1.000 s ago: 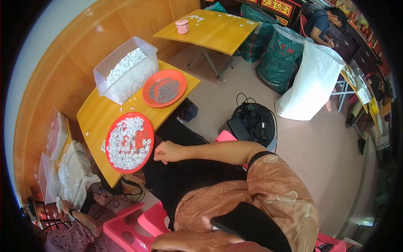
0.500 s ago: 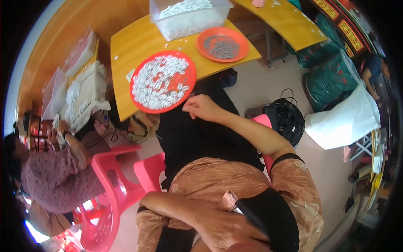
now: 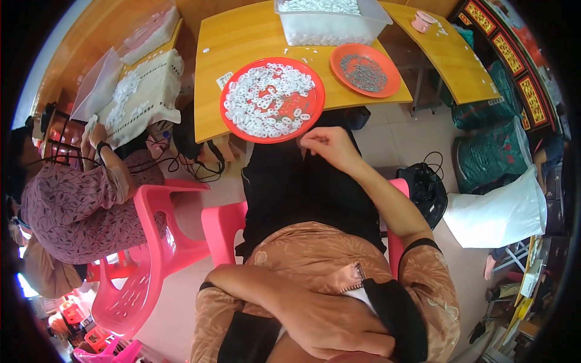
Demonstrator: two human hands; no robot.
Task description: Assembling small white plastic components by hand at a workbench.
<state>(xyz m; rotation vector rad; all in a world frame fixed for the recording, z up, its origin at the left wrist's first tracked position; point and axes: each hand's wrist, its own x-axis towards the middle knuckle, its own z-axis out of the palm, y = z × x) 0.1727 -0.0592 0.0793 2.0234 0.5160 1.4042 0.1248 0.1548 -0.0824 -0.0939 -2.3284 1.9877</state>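
My right hand [image 3: 327, 145] hovers over my black-clad lap, at the near edge of a big red plate [image 3: 226, 116], its fingertips pinched together with nothing visible between them. White plastic rings [image 3: 266, 103] are spread over the plate, which sits on a yellow table [image 3: 221, 60]. My left forearm lies folded across my chest. My left hand [image 3: 342, 330] rests against my right upper arm near a black strap, and its fingers are hard to read.
A smaller orange plate [image 3: 336, 59] holds grey metal bits. Behind it stands a clear bin [image 3: 330, 27] of white pieces. A seated person [image 3: 78, 199] on the left works at a white basket [image 3: 145, 91]. Pink chairs [image 3: 163, 242], a black backpack [image 3: 426, 187] and sacks [image 3: 484, 121] surround me.
The view has swung, so the table and plates now sit at the top centre. My right hand stays pinched at the red plate's near edge. My left forearm stays folded across my chest.
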